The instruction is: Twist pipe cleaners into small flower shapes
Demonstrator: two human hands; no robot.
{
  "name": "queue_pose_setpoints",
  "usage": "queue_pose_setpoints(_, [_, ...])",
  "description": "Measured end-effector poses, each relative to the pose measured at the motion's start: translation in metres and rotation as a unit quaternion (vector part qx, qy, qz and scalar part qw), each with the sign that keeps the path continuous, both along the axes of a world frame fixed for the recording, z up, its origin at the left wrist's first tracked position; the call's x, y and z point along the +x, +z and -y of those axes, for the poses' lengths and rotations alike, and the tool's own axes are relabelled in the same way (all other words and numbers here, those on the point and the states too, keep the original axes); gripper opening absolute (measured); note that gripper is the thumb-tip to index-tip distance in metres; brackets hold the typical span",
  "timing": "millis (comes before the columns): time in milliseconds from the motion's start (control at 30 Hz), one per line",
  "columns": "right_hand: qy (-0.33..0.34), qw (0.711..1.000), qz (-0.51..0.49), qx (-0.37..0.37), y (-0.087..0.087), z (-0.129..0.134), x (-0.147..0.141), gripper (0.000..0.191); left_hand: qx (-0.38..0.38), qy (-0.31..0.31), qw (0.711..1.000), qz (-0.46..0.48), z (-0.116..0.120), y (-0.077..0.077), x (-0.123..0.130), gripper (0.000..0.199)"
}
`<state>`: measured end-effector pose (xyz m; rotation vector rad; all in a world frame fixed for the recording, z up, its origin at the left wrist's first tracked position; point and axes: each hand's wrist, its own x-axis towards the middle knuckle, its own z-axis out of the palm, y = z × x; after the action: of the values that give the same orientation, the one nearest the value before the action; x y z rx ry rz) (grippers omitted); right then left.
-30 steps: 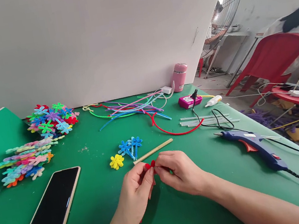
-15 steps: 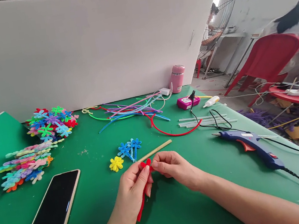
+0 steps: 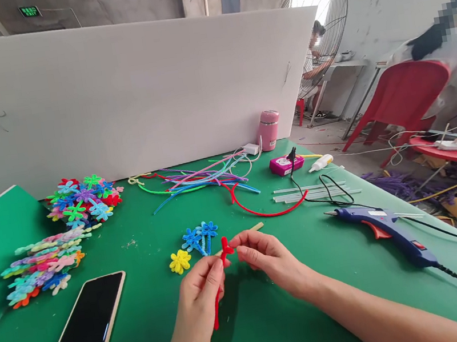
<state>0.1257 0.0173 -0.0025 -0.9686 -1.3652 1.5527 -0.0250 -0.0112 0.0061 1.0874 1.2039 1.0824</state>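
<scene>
My left hand (image 3: pixel 203 299) pinches a red pipe cleaner (image 3: pixel 217 310) whose upper end is bent into small loops, with the straight tail hanging below the fingers. Just right of the loops, my right hand (image 3: pixel 268 254) is closed, its thumb and forefinger at the edge of the red loops; whether they grip them is hard to tell. Behind the hands lie a yellow flower (image 3: pixel 180 262), blue flowers with stems (image 3: pixel 199 237) and a wooden stick (image 3: pixel 257 227), partly hidden by the fingers.
A phone (image 3: pixel 79 339) and piled fuzzy flowers (image 3: pixel 83 200) lie left. Loose pipe cleaners (image 3: pixel 199 178) are at the back, near a pink bottle (image 3: pixel 269 130). Glue sticks (image 3: pixel 314 192) and a corded glue gun (image 3: pixel 382 224) lie right. People sit beyond a wire fan (image 3: pixel 332 21).
The red loops now stand up more visibly above my left fingers. My right fingers have shifted slightly off them. The camera view has tilted up a little.
</scene>
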Motion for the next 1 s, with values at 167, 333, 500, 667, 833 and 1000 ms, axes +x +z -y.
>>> queue_pose_setpoints(167, [0.024, 0.998, -0.049, 0.036, -0.001, 0.007, -0.005, 0.029, 0.202, 0.023, 0.954, -0.219, 0.001, -0.004, 0.001, 0.012])
queue_pose_setpoints(333, [-0.007, 0.996, -0.09, 0.029, -0.006, 0.008, -0.009, 0.025, 0.242, -0.014, 0.933, -0.265, 0.006, -0.009, 0.007, 0.012])
queue_pose_setpoints(500, [-0.036, 0.997, -0.048, 0.038, -0.002, 0.002, -0.003, 0.026, 0.14, -0.057, 0.962, -0.227, 0.005, -0.002, 0.007, 0.022])
queue_pose_setpoints(667, [-0.003, 1.0, -0.012, 0.016, 0.008, -0.004, 0.005, 0.031, 0.059, -0.104, 0.981, -0.153, -0.001, 0.004, -0.002, 0.029])
queue_pose_setpoints(833, [0.061, 0.998, -0.019, -0.023, 0.013, -0.005, 0.009, 0.031, 0.016, -0.171, 0.979, -0.106, -0.001, 0.006, -0.006, 0.031])
queue_pose_setpoints(1000, [0.038, 0.998, -0.051, -0.028, 0.015, -0.002, 0.007, 0.026, -0.042, -0.149, 0.988, -0.017, 0.001, 0.0, -0.001, 0.028])
